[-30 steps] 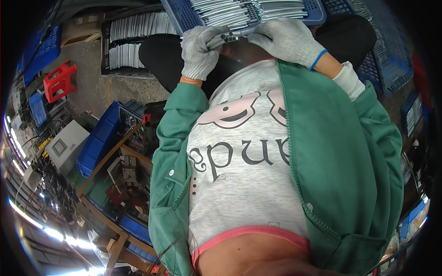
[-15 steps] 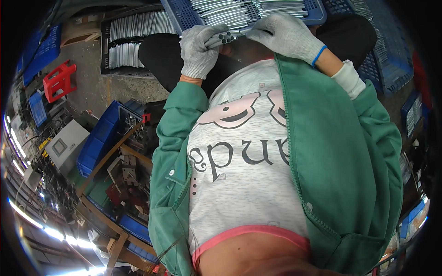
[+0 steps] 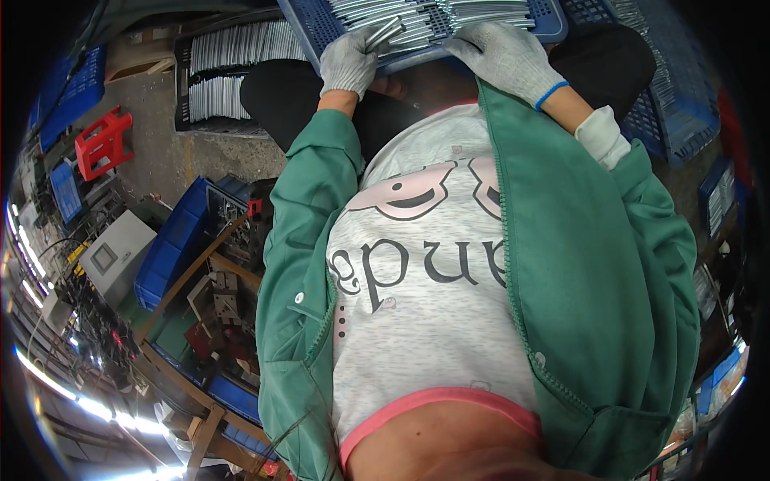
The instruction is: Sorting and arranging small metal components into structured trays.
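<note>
Grey knitted gloves cover both my hands. My left hand (image 3: 349,62) is closed around a small bundle of short metal tubes (image 3: 387,32), which stick out tilted up to the right above the near left side of a blue plastic crate (image 3: 417,56). Rows of similar silvery tubes (image 3: 485,12) lie inside that crate. Over the crate's near rim, toward its right, rests my right hand (image 3: 509,64). Its fingers look loosely extended with no tube visible in them, though the palm side is hidden.
A black crate (image 3: 183,88) packed with metal tubes stands on the floor at left. More blue crates (image 3: 670,120) are at right. A red stool (image 3: 104,143), a grey box with a screen (image 3: 116,248) and a wooden-framed bench (image 3: 180,280) are on the left.
My left hand has moved up over the crate with the tube bundle, whose ends now point up to the right. My right hand has drawn away from the tubes, slightly to the right.
</note>
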`<state>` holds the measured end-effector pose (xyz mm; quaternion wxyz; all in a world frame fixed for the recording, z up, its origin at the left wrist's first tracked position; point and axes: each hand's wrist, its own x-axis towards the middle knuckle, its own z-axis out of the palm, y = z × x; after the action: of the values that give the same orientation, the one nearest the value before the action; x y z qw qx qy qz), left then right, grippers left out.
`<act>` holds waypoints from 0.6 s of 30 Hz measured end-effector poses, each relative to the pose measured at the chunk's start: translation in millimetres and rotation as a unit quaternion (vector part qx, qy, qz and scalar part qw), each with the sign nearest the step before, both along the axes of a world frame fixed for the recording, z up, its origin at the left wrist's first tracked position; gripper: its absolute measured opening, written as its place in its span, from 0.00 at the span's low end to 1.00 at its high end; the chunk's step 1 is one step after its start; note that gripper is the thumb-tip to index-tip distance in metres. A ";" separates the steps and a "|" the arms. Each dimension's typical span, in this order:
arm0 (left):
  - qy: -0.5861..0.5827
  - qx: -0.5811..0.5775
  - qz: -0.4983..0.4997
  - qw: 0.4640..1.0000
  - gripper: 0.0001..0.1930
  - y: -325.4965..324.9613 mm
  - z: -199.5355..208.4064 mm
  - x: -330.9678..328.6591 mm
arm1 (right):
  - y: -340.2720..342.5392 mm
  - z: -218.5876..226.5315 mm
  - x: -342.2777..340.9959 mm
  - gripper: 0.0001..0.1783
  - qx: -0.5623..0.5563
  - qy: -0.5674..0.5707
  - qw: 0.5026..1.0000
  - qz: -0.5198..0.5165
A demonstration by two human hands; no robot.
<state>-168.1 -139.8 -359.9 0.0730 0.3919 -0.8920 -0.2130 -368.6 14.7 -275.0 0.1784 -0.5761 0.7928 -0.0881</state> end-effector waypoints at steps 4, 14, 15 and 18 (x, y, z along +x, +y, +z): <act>0.022 0.014 -0.019 0.999 0.17 -0.4 0.8 5.4 | 0.9 9.5 1.0 0.23 0.006 -0.029 1.000 -0.008; 0.225 0.201 -0.063 0.951 0.15 13.6 9.4 22.6 | 0.4 18.7 5.0 0.21 -0.022 -0.015 0.999 0.047; 0.232 0.199 -0.068 0.950 0.14 17.3 17.2 20.0 | 0.4 19.1 5.6 0.21 -0.023 -0.013 0.998 0.052; 0.245 0.195 -0.079 0.946 0.11 22.1 26.8 16.3 | 0.4 19.2 6.1 0.20 -0.024 -0.009 0.998 0.061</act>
<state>-151.8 -117.7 -333.1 0.1947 0.2624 -0.8157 -0.4773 -362.6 15.0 -255.8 0.1766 -0.6264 0.7523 -0.1018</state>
